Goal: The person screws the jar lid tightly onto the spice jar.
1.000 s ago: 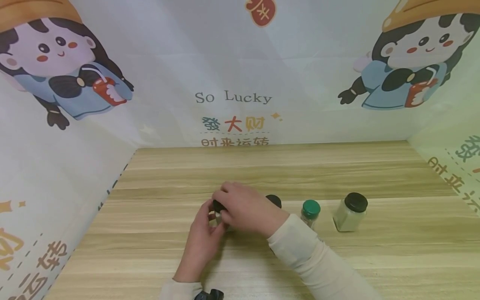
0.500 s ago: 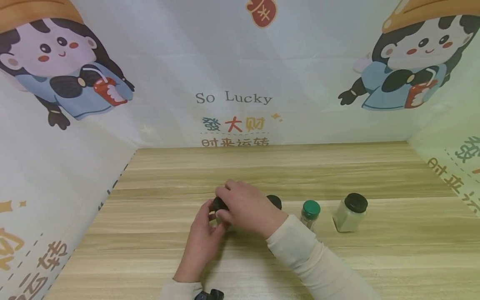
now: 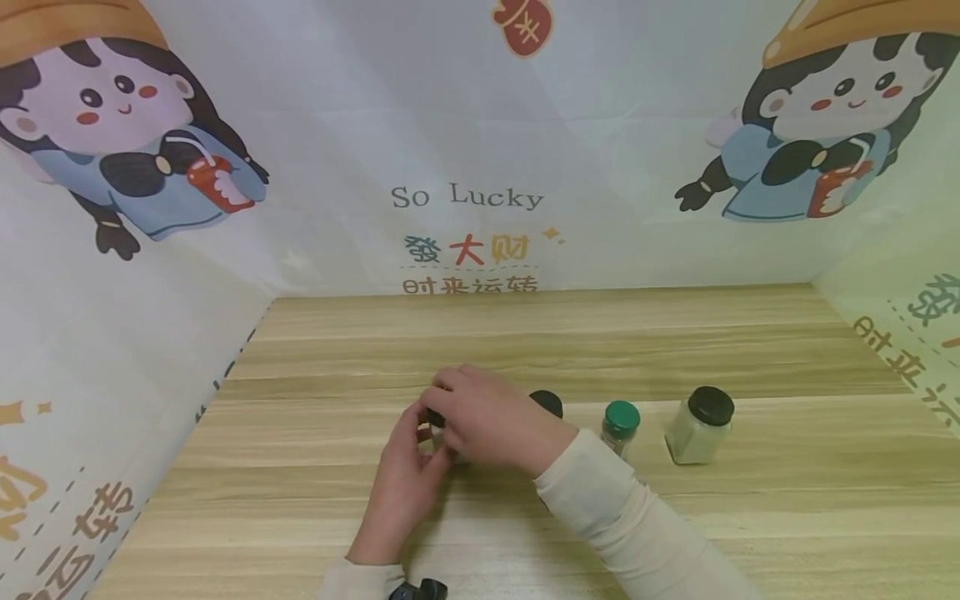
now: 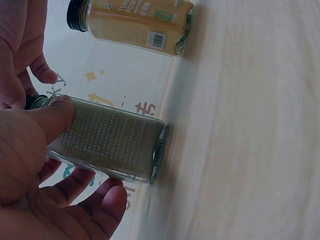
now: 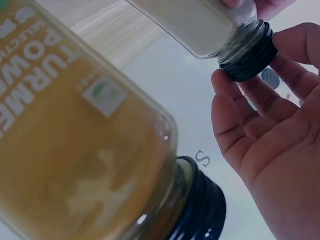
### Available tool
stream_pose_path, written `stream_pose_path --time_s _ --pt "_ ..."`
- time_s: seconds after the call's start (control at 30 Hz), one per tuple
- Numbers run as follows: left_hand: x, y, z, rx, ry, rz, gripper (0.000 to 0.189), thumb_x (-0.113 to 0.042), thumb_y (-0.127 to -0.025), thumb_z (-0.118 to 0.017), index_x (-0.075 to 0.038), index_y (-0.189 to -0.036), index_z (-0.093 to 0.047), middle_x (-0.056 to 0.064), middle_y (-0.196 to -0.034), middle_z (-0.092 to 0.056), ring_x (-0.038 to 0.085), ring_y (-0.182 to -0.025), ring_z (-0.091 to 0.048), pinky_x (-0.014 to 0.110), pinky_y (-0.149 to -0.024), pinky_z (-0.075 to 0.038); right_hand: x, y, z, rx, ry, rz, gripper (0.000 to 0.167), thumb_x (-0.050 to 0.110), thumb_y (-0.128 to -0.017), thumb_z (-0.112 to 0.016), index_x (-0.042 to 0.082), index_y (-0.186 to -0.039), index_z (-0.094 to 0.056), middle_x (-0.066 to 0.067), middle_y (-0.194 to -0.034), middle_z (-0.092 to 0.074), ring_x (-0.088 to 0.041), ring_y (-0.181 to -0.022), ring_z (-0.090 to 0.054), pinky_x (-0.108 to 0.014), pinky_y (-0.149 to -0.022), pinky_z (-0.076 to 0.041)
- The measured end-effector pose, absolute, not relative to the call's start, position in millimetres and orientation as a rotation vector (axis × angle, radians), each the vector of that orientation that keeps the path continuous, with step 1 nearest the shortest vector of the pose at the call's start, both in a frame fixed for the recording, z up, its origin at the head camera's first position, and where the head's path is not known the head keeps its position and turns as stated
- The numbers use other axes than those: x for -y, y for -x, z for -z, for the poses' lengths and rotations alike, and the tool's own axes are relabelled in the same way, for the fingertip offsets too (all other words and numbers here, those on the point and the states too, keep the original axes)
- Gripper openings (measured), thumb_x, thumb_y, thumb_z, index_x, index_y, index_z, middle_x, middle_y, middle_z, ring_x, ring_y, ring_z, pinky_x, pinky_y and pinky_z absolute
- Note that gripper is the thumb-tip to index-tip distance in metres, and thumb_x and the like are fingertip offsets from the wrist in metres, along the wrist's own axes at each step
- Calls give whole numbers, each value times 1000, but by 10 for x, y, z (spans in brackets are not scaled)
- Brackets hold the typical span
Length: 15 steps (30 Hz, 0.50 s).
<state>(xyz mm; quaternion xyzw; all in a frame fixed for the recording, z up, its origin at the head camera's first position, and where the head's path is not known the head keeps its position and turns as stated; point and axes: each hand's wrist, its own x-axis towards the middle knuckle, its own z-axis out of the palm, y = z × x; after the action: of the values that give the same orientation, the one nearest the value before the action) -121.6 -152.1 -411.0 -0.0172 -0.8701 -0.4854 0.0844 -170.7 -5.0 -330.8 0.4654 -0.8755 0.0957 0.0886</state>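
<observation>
A square glass spice jar [image 4: 107, 137] of pale powder stands upright on the table, mostly covered by both hands in the head view. My left hand [image 3: 405, 483] grips its body, the thumb across the printed side and the fingers behind. From above, my right hand [image 3: 495, 421] holds the black screw lid [image 5: 250, 57], thumb on one side and fingers curled on the other. The lid sits on the jar's neck. Close beside my right hand is a jar of yellow turmeric powder [image 5: 90, 130], its black lid [image 3: 549, 404] showing past the wrist.
Right of the forearm stands a small jar with a green lid [image 3: 621, 421]. Farther right is a black-lidded jar of pale powder [image 3: 697, 433]. The wood-grain table [image 3: 525, 333] meets a printed cloth backdrop [image 3: 637, 167] at the back and sides.
My right hand's fingers shift around the lid: half a second ago more of the lid showed, and now they cover more of it. The left hand and the jars stay put.
</observation>
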Motion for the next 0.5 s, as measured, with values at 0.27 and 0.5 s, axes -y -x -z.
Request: stream_pose_path --time_s 0.27,0.5 --pt "1520 1235 4109 2574 75 1477 48 -15 -96 -67 -6 -138 -47 16 -132 -55 37 -118 -56 46 -88 -53 32 1711 3309 2661 -1307 -346 10 19 -97 -65 11 -104 -65 0 -93 -54 -14 -82 -52 -27 -76 -48" --pt "1524 1229 4110 2587 65 1468 50 -11 -96 -66 -7 -141 -45 15 -134 -55 35 -118 -56 44 -87 -53 39 1727 3316 2614 -1327 -358 18 14 -90 -66 11 -108 -65 -5 -107 -58 -19 -92 -56 -31 -85 -49"
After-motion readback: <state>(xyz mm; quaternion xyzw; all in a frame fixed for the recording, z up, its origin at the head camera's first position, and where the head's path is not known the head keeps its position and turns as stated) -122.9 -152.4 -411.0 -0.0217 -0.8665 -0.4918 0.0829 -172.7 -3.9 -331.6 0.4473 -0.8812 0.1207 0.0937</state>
